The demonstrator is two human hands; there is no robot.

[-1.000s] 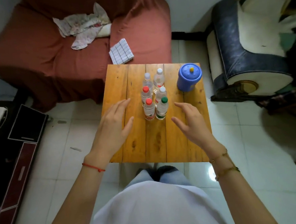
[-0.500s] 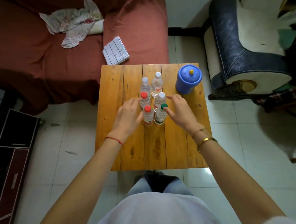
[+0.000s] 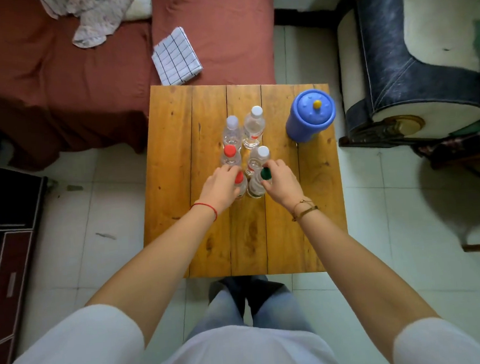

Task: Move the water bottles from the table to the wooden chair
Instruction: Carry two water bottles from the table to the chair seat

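Observation:
Several clear water bottles stand in two rows on the wooden table [image 3: 175, 163]. My left hand [image 3: 220, 187] is wrapped around the nearest red-capped bottle [image 3: 240, 181]. Closed on the green-capped bottle [image 3: 257, 183] beside it is my right hand [image 3: 283, 183]. Both bottles stand upright on the table. Behind them are a second red-capped bottle [image 3: 230, 154], a white-capped bottle [image 3: 260, 157], and two more white-capped bottles [image 3: 253, 125] at the back. No wooden chair is plainly in view.
A blue lidded jug [image 3: 311, 115] stands at the table's back right. A red sofa [image 3: 55, 81] with a checked cloth [image 3: 176, 55] lies beyond the table, an armchair [image 3: 412, 56] at right, a dark cabinet [image 3: 6, 226] at left. White tiled floor surrounds the table.
Both hands moved forward from above the table's near half and closed around the two nearest bottles. The bottles have not left the table.

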